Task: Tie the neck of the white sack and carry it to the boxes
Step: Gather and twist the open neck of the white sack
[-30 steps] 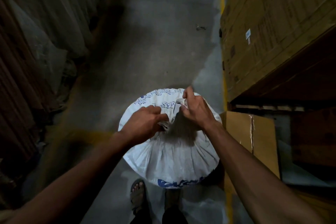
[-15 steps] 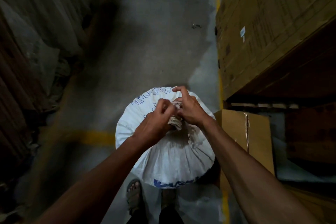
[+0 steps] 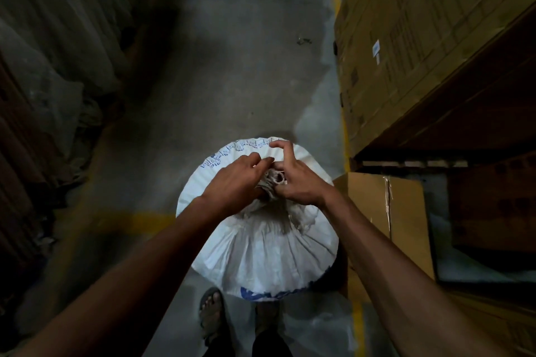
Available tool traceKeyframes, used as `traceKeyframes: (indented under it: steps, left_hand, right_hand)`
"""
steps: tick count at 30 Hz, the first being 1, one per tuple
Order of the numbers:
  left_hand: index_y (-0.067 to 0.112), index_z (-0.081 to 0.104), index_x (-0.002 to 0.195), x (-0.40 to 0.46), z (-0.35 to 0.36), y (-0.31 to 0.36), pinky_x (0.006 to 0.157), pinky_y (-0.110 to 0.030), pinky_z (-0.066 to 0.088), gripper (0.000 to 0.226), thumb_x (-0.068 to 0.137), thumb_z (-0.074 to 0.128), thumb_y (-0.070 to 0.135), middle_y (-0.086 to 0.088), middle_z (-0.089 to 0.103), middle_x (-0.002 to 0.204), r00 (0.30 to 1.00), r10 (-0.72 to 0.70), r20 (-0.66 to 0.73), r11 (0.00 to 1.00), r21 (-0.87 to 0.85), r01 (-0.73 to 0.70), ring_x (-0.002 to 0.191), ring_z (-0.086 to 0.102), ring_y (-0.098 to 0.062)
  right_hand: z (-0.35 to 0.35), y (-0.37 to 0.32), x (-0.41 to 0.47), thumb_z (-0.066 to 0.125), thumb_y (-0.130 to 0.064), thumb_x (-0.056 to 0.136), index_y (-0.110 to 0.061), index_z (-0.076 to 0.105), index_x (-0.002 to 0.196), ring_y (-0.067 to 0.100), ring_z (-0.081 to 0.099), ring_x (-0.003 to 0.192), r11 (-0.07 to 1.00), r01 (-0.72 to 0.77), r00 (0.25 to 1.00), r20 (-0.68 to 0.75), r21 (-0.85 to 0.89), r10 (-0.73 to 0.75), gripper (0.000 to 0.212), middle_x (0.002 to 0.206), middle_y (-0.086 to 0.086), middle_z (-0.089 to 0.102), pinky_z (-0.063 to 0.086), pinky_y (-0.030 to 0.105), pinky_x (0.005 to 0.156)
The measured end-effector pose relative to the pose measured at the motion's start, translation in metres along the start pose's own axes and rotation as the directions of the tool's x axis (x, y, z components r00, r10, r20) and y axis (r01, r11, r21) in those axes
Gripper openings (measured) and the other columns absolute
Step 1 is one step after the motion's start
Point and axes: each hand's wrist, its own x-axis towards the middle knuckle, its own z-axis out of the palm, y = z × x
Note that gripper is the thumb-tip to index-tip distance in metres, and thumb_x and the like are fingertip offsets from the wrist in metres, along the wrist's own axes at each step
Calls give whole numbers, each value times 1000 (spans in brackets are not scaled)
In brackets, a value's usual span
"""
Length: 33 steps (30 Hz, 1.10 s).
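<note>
A full white sack (image 3: 261,252) with blue print stands upright on the concrete floor just in front of my feet. Its cloth is gathered into a bunched neck (image 3: 272,179) at the top, with string wound around it. My left hand (image 3: 235,182) grips the neck from the left, fingers pinching at the top. My right hand (image 3: 293,179) presses against the neck from the right, its index finger raised and curled over the sack. Cardboard boxes (image 3: 420,37) are stacked high along the right side.
A smaller brown carton (image 3: 388,211) sits on the floor right beside the sack. Dark wrapped goods (image 3: 43,81) line the left wall. A concrete aisle (image 3: 232,66) with yellow floor lines runs ahead. My sandalled foot (image 3: 211,316) is below the sack.
My hands came together from apart onto the bunched neck. The sack's mouth is now gathered tighter, and my right index finger has lifted.
</note>
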Motion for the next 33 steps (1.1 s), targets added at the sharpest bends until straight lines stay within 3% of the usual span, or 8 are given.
traceKeyframes:
  steps: [4,8,11,17,22,27,30,33]
  left_hand:
    - [17,50,145,-1,-2,-15,77,-50,56,69,84,78,35,-11,60,112,999,0,40,1000,25,-1,103,63,-39]
    - [20,55,130,-9,2,-21,72,-51,54,47,89,72,37,-6,53,103,1000,-6,19,1000,-6,7,93,60,-35]
    - [22,53,114,-12,6,-19,66,-51,53,33,89,69,37,-2,49,101,1000,8,-22,999,-31,-8,85,58,-31]
    - [18,53,123,-16,7,-21,78,-48,57,50,90,70,52,-4,52,141,999,-19,-35,999,-27,18,111,62,-31]
    - [18,54,119,-15,6,-21,73,-45,51,54,86,74,56,-10,68,105,999,-39,35,999,-23,40,95,62,-35]
    - [27,56,131,-15,0,-20,76,-44,55,47,92,61,54,-3,67,108,999,-26,33,998,64,24,106,61,-31]
    - [27,55,124,-15,-5,-24,75,-46,55,43,92,63,54,-3,65,105,999,-35,34,995,94,32,105,61,-32]
    - [27,56,126,-14,-9,-26,69,-39,48,42,92,67,50,-1,65,110,999,-50,15,990,133,47,108,60,-31]
  right_hand:
    - [3,6,-4,78,-3,82,-28,14,150,22,75,90,992,-28,992,-115,121,42,96,134,9,54,62,34,83]
    - [0,3,-4,80,-6,82,-26,14,152,17,72,102,999,-36,999,18,11,36,99,120,7,64,59,25,90]
    - [5,3,-5,81,-13,81,-23,25,146,15,70,94,993,19,1000,3,-116,-19,86,103,1,72,56,30,86]
    - [22,11,-8,70,-8,84,-17,48,132,22,69,90,971,107,985,-109,-213,-133,54,100,-1,76,54,42,79]
    - [29,12,-9,70,-9,86,-21,45,132,21,68,87,972,102,987,-100,-213,-126,53,98,-4,77,52,38,77]
    - [18,32,-12,66,-33,91,-22,52,127,32,65,107,795,32,984,-122,-606,-132,40,106,4,74,35,40,89]
    - [9,42,-19,68,-41,93,-18,66,111,36,63,96,759,31,976,-145,-650,-163,29,95,12,71,40,42,86]
    - [4,53,-23,67,-51,92,-20,63,91,35,64,77,793,75,955,-186,-604,-231,32,77,8,69,38,37,69]
